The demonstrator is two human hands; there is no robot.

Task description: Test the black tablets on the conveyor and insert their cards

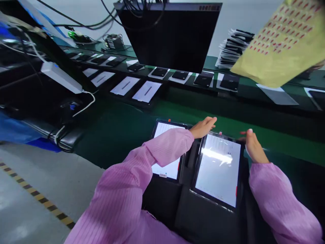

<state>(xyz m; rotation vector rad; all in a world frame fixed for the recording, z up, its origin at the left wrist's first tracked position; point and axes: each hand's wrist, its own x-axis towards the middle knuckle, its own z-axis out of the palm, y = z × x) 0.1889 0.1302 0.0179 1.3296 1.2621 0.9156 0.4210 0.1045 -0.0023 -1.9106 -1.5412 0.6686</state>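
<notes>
Two tablets with lit white screens lie side by side before me on black pads. My left hand [203, 127] is at the top left corner of the right tablet [219, 169], fingers stretched out and holding nothing that I can see. My left sleeve passes over the left tablet [167, 171] and covers its middle. Beside the right tablet's upper right corner is my right hand [254, 146], thumb raised and fingers apart, partly blurred. Whether either hand touches the tablet's edge, I cannot tell. Bright glare crosses the right tablet's screen.
A large dark monitor [172, 37] hangs above the green bench [114, 122]. Behind are lit tablets [147, 91] and several dark devices on white sheets. A yellow sheet [281, 47] hangs at upper right, near a stack of dark and white items [233, 47]. A white power strip [62, 77] is left.
</notes>
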